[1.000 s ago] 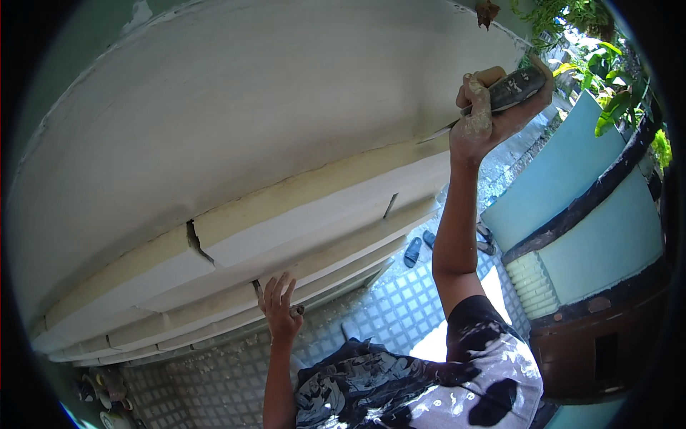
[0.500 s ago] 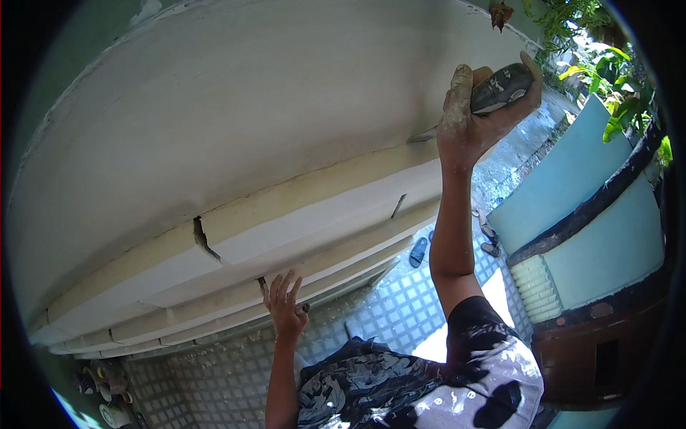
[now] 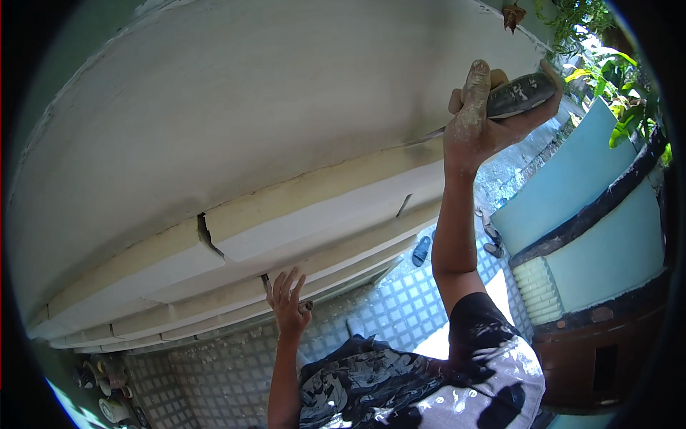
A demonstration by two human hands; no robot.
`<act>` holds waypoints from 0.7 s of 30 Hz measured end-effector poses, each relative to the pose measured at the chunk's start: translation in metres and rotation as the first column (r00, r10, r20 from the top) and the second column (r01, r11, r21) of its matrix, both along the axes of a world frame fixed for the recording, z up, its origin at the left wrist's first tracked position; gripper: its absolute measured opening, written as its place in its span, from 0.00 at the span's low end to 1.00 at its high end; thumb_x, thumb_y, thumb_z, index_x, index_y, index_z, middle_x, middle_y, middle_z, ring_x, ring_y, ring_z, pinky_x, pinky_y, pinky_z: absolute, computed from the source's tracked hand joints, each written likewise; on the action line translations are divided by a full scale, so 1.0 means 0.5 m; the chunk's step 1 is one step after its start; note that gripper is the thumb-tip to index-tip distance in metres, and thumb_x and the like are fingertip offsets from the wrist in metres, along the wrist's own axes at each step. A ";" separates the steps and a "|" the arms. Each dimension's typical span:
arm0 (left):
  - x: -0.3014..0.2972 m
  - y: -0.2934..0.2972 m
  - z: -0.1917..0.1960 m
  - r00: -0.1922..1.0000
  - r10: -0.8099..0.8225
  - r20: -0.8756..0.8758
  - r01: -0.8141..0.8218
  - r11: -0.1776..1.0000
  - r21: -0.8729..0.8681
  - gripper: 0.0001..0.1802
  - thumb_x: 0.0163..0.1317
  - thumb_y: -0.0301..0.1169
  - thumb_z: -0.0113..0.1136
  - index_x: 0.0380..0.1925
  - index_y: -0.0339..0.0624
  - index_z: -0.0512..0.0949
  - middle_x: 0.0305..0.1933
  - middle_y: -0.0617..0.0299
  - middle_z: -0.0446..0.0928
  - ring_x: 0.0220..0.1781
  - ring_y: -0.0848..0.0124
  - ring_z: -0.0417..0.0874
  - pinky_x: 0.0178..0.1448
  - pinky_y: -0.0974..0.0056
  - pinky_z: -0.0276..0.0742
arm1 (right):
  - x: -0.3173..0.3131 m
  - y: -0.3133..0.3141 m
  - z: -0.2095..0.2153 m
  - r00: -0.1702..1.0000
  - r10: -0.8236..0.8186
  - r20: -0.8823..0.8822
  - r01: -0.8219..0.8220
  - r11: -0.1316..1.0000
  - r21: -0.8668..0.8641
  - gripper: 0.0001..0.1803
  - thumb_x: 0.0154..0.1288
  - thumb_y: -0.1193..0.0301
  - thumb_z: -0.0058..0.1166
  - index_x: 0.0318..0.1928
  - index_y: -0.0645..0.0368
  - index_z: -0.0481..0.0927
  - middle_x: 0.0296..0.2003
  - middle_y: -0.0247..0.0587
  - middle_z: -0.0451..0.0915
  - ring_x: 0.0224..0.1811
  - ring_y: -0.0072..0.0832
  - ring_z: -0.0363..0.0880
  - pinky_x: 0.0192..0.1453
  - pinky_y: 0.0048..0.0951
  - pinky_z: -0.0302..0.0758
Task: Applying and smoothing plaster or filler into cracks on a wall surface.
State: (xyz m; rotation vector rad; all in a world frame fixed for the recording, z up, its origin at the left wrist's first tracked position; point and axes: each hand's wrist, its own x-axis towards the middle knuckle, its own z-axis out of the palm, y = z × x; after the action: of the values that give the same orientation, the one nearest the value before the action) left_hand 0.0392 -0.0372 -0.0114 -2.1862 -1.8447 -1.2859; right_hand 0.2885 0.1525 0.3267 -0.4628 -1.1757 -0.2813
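Observation:
My right hand (image 3: 477, 129), smeared with pale dust or paste, is raised and wrapped round the dark, pale-spotted handle of a putty knife (image 3: 522, 95). The thin blade shows edge-on to the left of the hand, lying at the seam between the broad pale wall surface (image 3: 271, 93) and the cream moulding (image 3: 286, 191). Lower down, my left hand (image 3: 288, 304) has its long fingers up against the lower ledge of the moulding. A small dark rounded end (image 3: 306, 306) pokes out beside that palm; the rest of this object is hidden.
Dark gaps (image 3: 206, 234) break the stepped moulding in places. Below lies a checked tile floor (image 3: 400, 304) with a sandal (image 3: 421, 250) on it. Right of me are a light-blue panel (image 3: 572, 193), a brown wooden piece (image 3: 607, 357) and leafy plants. Several containers (image 3: 111, 407) stand at lower left.
My right hand with the putty knife has shifted slightly right and down in view, its handle tilting flatter. The left hand stays against the ledge.

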 end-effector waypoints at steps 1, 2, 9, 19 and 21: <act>0.001 0.001 0.001 1.000 0.003 -0.012 -0.003 1.000 -0.009 0.41 0.36 0.22 0.56 0.60 0.57 0.75 0.69 0.68 0.68 0.73 0.60 0.63 0.75 0.47 0.48 | -0.004 0.005 -0.005 0.997 0.034 -0.075 -0.028 0.996 0.081 0.34 0.61 0.82 0.61 0.63 0.47 0.60 0.27 0.31 0.70 0.18 0.15 0.62 0.17 0.15 0.61; 0.000 -0.002 0.001 1.000 0.012 -0.024 -0.012 1.000 -0.021 0.41 0.36 0.23 0.56 0.60 0.57 0.75 0.69 0.68 0.68 0.73 0.60 0.63 0.76 0.47 0.47 | -0.007 0.004 0.000 0.996 0.040 -0.077 -0.034 0.996 0.079 0.34 0.61 0.82 0.61 0.63 0.47 0.60 0.27 0.31 0.70 0.18 0.15 0.62 0.17 0.15 0.61; -0.003 -0.005 0.009 0.999 0.009 -0.050 -0.012 0.999 -0.049 0.43 0.36 0.22 0.59 0.61 0.58 0.74 0.69 0.68 0.67 0.73 0.61 0.63 0.76 0.48 0.48 | -0.034 -0.025 0.031 0.958 0.279 -0.061 -0.285 0.925 -0.249 0.34 0.60 0.80 0.62 0.64 0.49 0.61 0.49 0.38 0.67 0.25 0.15 0.67 0.24 0.15 0.68; -0.005 -0.011 0.013 0.999 0.013 -0.036 -0.015 0.997 -0.074 0.44 0.35 0.20 0.60 0.61 0.60 0.74 0.69 0.69 0.67 0.73 0.62 0.62 0.77 0.45 0.49 | -0.006 -0.016 0.027 0.964 0.244 -0.109 -0.260 0.952 -0.160 0.35 0.60 0.85 0.58 0.65 0.48 0.60 0.28 0.32 0.72 0.19 0.12 0.64 0.18 0.15 0.60; -0.001 -0.009 0.016 0.999 0.014 -0.030 -0.016 0.997 -0.082 0.44 0.35 0.20 0.60 0.61 0.60 0.74 0.69 0.70 0.67 0.73 0.62 0.62 0.77 0.45 0.49 | 0.009 -0.015 0.023 0.934 0.348 -0.085 -0.358 0.920 -0.160 0.36 0.60 0.84 0.57 0.66 0.49 0.58 0.30 0.34 0.73 0.18 0.11 0.64 0.19 0.14 0.61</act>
State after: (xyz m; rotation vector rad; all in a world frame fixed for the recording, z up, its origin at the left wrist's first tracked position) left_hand 0.0387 -0.0418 -0.0033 -2.2130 -1.9329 -1.1901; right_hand 0.2930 0.1452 0.3382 -0.3973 -1.2109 0.1474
